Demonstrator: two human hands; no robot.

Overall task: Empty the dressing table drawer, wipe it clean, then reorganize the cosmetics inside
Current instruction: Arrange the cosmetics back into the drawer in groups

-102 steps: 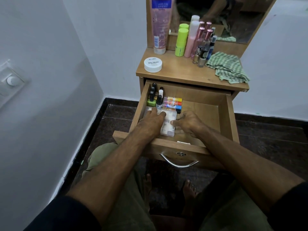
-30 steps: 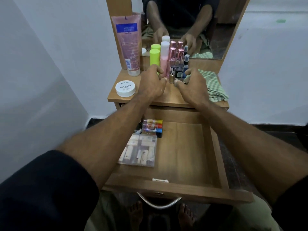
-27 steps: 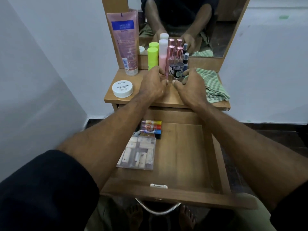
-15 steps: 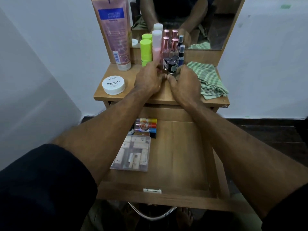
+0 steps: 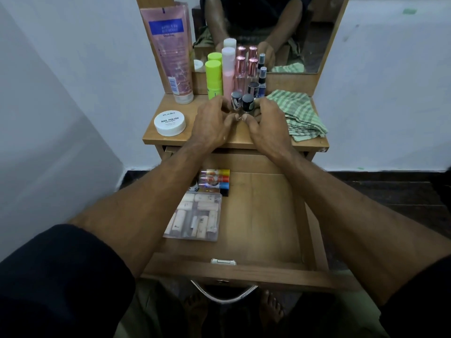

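The wooden drawer (image 5: 263,223) stands pulled open below the dressing table top (image 5: 190,139). Inside it lie a clear packet of small cream tubes (image 5: 194,218) and a row of coloured lip balms (image 5: 216,180) at the back left. On the top, my left hand (image 5: 211,120) and my right hand (image 5: 267,120) curl around two small dark-capped nail polish bottles (image 5: 241,103) from either side, thumbs meeting in front of them. Behind these stand a green tube (image 5: 213,79), a pink bottle (image 5: 228,69), rose-capped bottles (image 5: 246,67) and a small blue spray (image 5: 262,80).
A tall pink tube (image 5: 170,52) leans at the back left, a white nail polish remover tub (image 5: 170,123) sits front left. A folded green checked cloth (image 5: 296,115) lies on the right. A mirror (image 5: 268,32) backs the table; white walls close in on both sides.
Both hands left the packet in the drawer, rose to the table top and closed in around the small nail polish bottles. The view shifted upward toward the mirror.
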